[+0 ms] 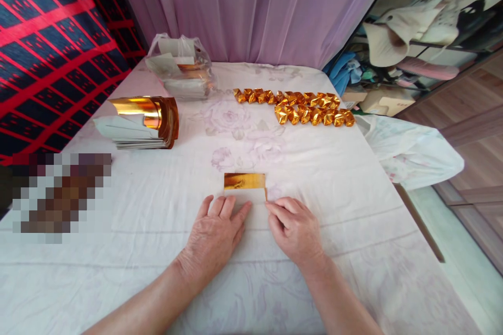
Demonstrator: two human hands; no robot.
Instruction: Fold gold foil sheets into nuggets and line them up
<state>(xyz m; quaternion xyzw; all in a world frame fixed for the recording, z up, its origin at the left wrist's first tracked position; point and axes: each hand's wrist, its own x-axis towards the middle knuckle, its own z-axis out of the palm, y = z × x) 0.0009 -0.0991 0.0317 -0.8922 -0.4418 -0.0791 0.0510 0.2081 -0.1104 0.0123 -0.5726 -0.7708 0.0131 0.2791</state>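
A sheet of gold foil paper (244, 181) lies on the cloth in front of me. Its far strip shows gold, its nearer part looks white, and a narrow gold sliver runs down its right edge. My left hand (216, 227) rests palm down on the near left part, fingers spread and fairly straight. At the near right corner, thumb and forefinger of my right hand (294, 227) pinch the paper's edge. The other right fingers are curled. How the paper is folded under my fingertips is partly hidden.
Folded gold foil pieces (310, 107) sit in two rows at the back right. Back left are a curved stack of foil sheets (145, 125) and a clear plastic bag (183, 70) of more sheets. A white bag (424, 149) hangs by the right edge of the bed-like surface.
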